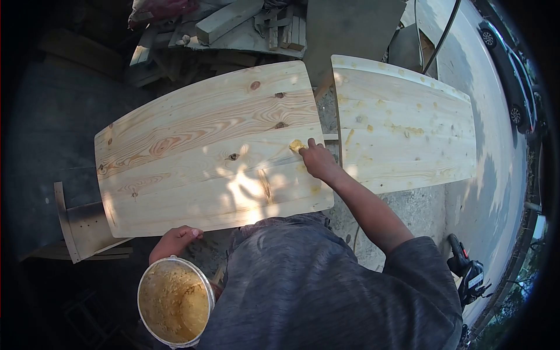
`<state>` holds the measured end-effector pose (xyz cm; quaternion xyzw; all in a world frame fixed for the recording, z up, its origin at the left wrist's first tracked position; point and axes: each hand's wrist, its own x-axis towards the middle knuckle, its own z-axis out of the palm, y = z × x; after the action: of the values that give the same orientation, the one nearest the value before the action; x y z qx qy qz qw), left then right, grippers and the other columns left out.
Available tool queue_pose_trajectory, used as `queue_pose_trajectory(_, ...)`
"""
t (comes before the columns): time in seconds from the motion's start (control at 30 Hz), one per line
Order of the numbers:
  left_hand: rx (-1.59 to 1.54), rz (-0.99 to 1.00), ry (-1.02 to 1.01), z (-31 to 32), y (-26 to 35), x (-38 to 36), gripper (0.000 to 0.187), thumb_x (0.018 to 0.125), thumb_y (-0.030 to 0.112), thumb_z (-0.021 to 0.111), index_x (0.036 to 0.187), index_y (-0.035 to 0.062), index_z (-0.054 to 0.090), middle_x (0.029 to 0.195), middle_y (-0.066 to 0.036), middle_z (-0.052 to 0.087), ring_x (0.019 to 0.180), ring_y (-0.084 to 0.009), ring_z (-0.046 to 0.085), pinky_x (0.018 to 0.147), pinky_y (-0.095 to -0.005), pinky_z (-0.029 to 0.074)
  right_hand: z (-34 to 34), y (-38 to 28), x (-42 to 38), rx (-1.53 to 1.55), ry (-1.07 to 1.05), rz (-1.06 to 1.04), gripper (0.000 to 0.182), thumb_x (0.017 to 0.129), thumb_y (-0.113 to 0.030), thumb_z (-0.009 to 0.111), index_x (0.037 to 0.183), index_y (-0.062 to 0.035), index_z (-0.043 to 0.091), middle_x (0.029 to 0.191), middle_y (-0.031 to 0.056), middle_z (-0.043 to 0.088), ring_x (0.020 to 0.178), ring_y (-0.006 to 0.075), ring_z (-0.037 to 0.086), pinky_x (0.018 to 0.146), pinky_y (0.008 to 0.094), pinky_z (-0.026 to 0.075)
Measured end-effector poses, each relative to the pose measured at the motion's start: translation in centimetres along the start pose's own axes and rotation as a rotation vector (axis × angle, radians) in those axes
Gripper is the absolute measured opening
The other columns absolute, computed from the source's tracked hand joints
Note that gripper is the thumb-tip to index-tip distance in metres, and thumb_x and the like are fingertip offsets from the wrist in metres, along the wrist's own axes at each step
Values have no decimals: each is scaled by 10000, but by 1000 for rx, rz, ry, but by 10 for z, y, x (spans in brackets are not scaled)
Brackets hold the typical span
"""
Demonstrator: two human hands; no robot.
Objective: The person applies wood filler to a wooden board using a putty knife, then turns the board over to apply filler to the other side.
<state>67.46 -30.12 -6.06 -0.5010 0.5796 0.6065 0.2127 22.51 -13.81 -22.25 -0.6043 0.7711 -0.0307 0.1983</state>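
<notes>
In front of me lies a pale pine panel (192, 186) with a curved far edge and dark knots. My right hand (319, 160) is closed near its right end, pinching a small piece covered in yellow putty (297, 146) against the wood; its exact kind is hidden by putty and fingers. My left hand (175, 242) is curled shut by the panel's near edge. A white-rimmed bucket (165, 303), its inside smeared with yellowish putty, tilts towards me just below that hand, hiding most of the left forearm. What the left fingers hold is hidden.
A second panel (402, 131) with yellow putty spots lies to the right. Behind are wood offcuts (230, 20) and a large upright board (350, 35). A wooden piece (87, 230) sticks out at left. A motorbike (469, 277) and a dark car (506, 76) stand at right.
</notes>
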Motion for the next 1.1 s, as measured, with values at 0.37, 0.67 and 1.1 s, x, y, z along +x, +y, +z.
queue_pose_trajectory(0.37, -40, -7, 52, -15, -11, -1, 456, 1025, 403, 617, 1178, -12, 728, 1118, -104, 739, 1129, -201, 640, 1060, -365, 440, -44, 0, 29, -341, -317, 30, 163, 877, -102, 619, 933, -14, 744, 1124, 191, 630, 1022, 360, 677, 807, 430, 587)
queue_pose_trajectory(0.67, -68, -19, 64, -17, -15, -7, 404, 1036, 359, 600, 1212, 16, 722, 1123, -72, 743, 1152, -191, 626, 1094, -353, 406, -49, 52, 23, -259, -118, 57, 164, 910, -113, 597, 949, -78, 752, 1114, 187, 615, 1026, 373, 668, 831, 454, 578)
queue_pose_trajectory(1.1, 3, 13, 17, -24, 0, 7, 451, 1027, 398, 611, 1175, -13, 727, 1082, -101, 745, 1090, -186, 642, 1033, -354, 448, -37, 63, 23, -99, -129, 135, 262, 865, -61, 620, 1104, -65, 727, 1230, 228, 595, 1024, 419, 674, 885, 488, 572)
